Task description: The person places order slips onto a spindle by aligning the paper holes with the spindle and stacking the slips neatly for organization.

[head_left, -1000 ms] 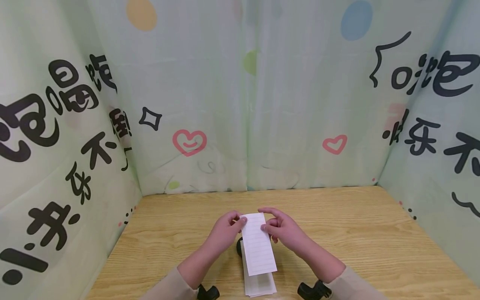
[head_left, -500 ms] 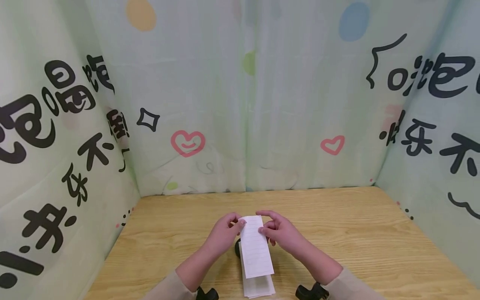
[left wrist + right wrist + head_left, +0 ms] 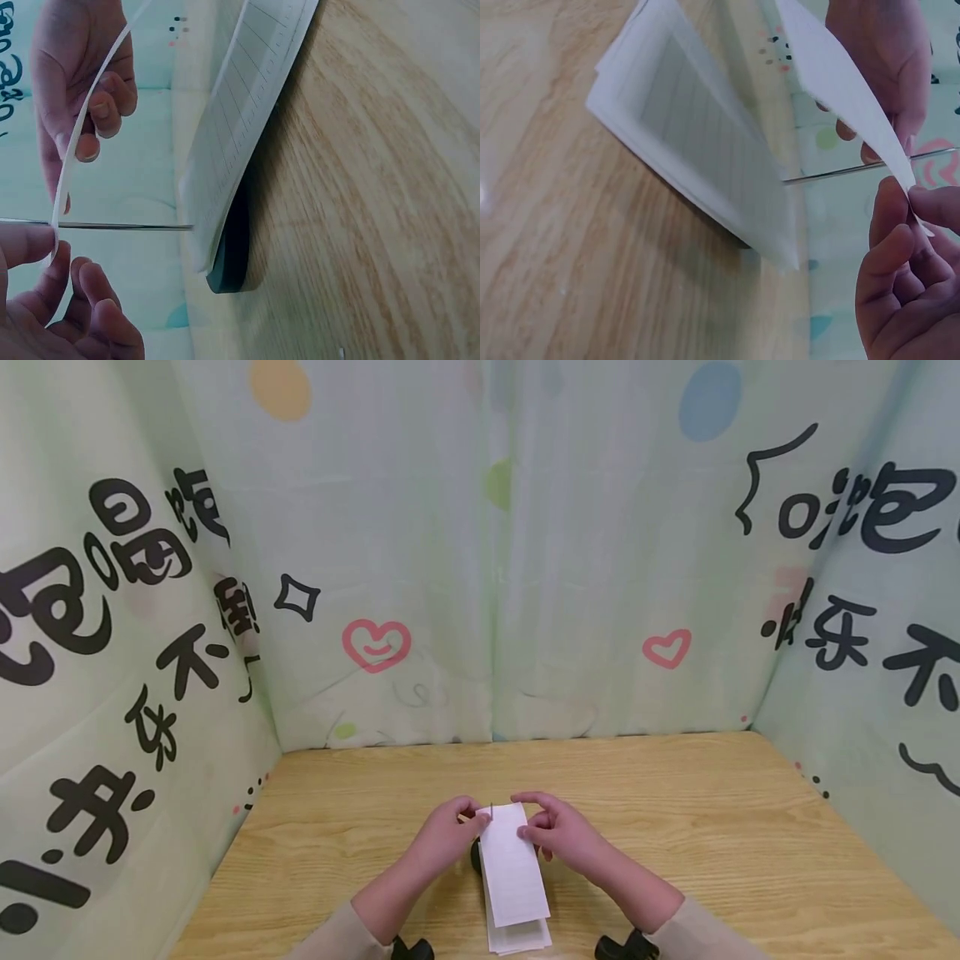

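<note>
A narrow white lined sheet of paper (image 3: 513, 870) is held up by both hands near its far end. My left hand (image 3: 444, 837) pinches the left corner, thumb on top. On the right edge, my right hand (image 3: 561, 832) pinches the sheet between thumb and fingers. A thin metal spike (image 3: 127, 226) passes through the sheet beside the left thumb, its tip poking out above. Below, a stack of similar lined sheets (image 3: 697, 127) is threaded on the same spike. The spike's dark round base (image 3: 231, 259) shows under the stack, mostly hidden.
The wooden table (image 3: 337, 827) stretches out on both sides of the hands. Pale printed curtains (image 3: 420, 543) enclose it at the back and sides. Black wrist devices (image 3: 628, 945) sit near each cuff.
Both hands have lowered the sheet a little toward the stack. The spike's tip now stands out above the sheet by the left thumb, where earlier it was not visible.
</note>
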Demonstrator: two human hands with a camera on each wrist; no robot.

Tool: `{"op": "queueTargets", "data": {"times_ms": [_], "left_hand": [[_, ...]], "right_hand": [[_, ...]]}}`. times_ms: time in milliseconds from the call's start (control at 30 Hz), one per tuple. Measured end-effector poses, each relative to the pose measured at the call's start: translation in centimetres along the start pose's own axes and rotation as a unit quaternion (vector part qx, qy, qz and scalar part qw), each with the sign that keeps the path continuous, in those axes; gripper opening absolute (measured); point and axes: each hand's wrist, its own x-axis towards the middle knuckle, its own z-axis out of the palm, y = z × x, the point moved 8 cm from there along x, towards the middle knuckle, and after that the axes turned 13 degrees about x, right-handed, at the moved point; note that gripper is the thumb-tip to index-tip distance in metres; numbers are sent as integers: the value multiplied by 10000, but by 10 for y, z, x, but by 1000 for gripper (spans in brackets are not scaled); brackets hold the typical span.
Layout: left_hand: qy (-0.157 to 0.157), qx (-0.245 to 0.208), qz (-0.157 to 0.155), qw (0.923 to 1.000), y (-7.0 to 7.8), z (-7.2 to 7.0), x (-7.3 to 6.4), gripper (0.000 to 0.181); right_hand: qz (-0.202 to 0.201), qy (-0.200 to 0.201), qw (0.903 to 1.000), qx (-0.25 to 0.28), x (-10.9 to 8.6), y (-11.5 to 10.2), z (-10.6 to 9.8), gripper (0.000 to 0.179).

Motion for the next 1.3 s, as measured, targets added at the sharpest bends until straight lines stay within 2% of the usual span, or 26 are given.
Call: {"op": "queueTargets", "data": {"times_ms": [167,467,700,900,1100,1300], "left_hand": [[-5,138,-9,9999,-4,1,2,15],[-173,497,90,9986,-16,14,6,15],[-428,571,-233,9972,-28,28,10,15],[-498,973,-242,9937,-33,32,11,19],[-499,1089,-164,9927,-33,32,11,20],[-411,1167,-418,9914,-37,33,13,23]], "right_hand": [[53,14,9998,-178,-1,4,3,49],[265,-3,9974,-668,1,21,4,45],[345,-180,9950,-920,1,32,6,45],[378,-425,9930,-1033,2,37,11,43],[388,-383,9894,-1347,3,40,11,42],[304,-270,9861,-1608,3,39,9,48]]}}
